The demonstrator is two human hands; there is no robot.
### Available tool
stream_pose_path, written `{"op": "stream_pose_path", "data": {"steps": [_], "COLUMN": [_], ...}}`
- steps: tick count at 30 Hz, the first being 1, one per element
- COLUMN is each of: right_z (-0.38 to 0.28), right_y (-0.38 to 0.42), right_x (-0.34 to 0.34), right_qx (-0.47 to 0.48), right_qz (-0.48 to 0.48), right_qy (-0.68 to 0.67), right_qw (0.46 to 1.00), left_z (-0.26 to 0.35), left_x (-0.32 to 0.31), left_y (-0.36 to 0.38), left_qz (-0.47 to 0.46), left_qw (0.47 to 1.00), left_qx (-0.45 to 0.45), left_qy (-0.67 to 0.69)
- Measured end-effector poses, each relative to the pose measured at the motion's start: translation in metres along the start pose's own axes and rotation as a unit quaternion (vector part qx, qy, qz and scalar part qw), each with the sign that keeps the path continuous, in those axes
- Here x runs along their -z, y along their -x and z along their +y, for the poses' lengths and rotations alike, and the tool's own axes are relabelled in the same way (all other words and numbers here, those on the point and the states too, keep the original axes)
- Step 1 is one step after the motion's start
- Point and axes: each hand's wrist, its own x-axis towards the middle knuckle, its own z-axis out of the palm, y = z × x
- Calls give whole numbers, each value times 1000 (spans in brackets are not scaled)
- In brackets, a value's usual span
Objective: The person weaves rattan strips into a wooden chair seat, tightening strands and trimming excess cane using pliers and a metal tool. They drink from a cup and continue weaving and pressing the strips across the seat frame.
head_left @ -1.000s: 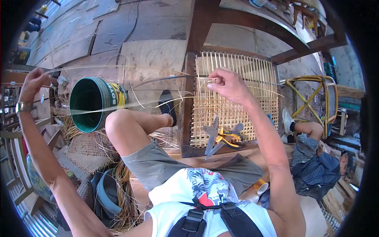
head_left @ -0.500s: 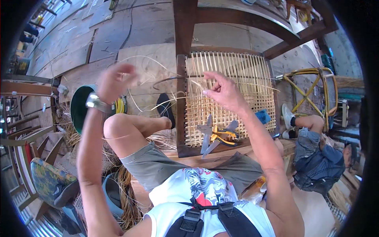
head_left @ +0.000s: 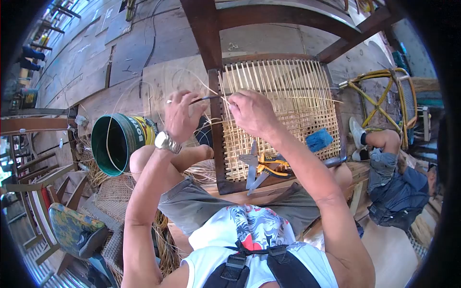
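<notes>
A dark wooden chair frame (head_left: 219, 158) lies across the lap, its seat woven with pale cane strips (head_left: 269, 79). My left hand (head_left: 181, 115) is at the left edge of the seat, fingers closed around one end of a dark curved rod (head_left: 205, 98). Above the weave near that edge, my right hand (head_left: 252, 113) pinches at the place where the rod meets the cane; the fingers hide the exact grip. Pliers with yellow and black handles (head_left: 273, 165) rest on the near part of the seat over grey blades. To their right lies a blue piece (head_left: 319, 139).
A green bucket (head_left: 126, 129) stands on the left, with loose fibres below it. Further left are wooden chair frames (head_left: 72, 177) and a patterned cushion (head_left: 72, 230). At right are a yellow-framed stool (head_left: 379, 98) and another person's bent leg (head_left: 384, 140).
My left hand has moved right and down to the rod and closed on it. My right hand has shifted slightly left and its fingers have closed. The view has shifted a little.
</notes>
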Motion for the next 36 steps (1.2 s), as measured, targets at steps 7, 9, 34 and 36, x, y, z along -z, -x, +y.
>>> {"op": "stream_pose_path", "data": {"steps": [7, 9, 34, 36], "right_z": [1, 1, 4, 4], "right_y": [2, 4, 18, 16], "right_x": [-12, -13, -22, -21], "right_qx": [71, 78, 86, 74], "right_qz": [73, 65, 156, 157], "right_qy": [105, 94, 74, 60], "right_qw": [989, 990, 981, 983], "left_z": [-28, -12, -22, -28], "left_x": [20, 34, 41, 28], "left_y": [-37, -63, -18, -15], "left_qz": [-115, -112, -210, -205], "left_qw": [984, 992, 939, 947], "left_qx": [-44, -47, -272, -227], "left_qy": [132, 34, 3, 103]}}
